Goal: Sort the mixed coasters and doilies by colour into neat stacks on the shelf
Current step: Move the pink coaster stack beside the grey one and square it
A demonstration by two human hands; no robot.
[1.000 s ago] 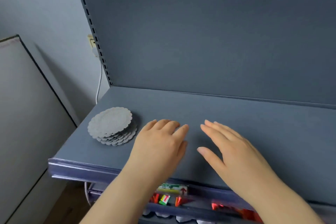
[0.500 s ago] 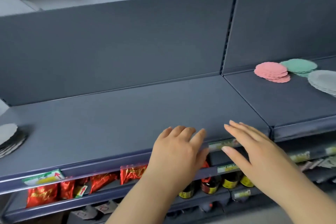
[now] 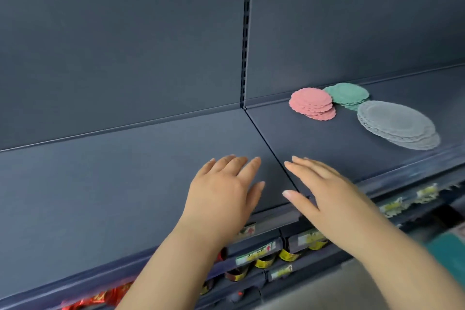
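Observation:
On the right section of the grey shelf (image 3: 125, 184) lie three piles: a pink stack of scalloped coasters (image 3: 311, 103), a green stack (image 3: 348, 94) just behind it, and a larger pile of white lace doilies (image 3: 397, 124) nearer the front right. My left hand (image 3: 224, 189) and my right hand (image 3: 324, 189) hover palm-down over the shelf's front, either side of the seam between the two shelf sections. Both have straight fingers and hold nothing. The piles lie well beyond my right hand's fingertips.
A slotted upright post (image 3: 246, 33) divides the grey back panels. Below the shelf's front edge (image 3: 402, 173) run price labels (image 3: 256, 254), with red packets (image 3: 100, 298) at the lower left and yellow-labelled bottles (image 3: 264, 263) underneath.
My view has swung right along the shelf: the grey stack at the left has left the frame and the pink, green and white piles have come closer. Both hands travelled right, still flat and holding nothing.

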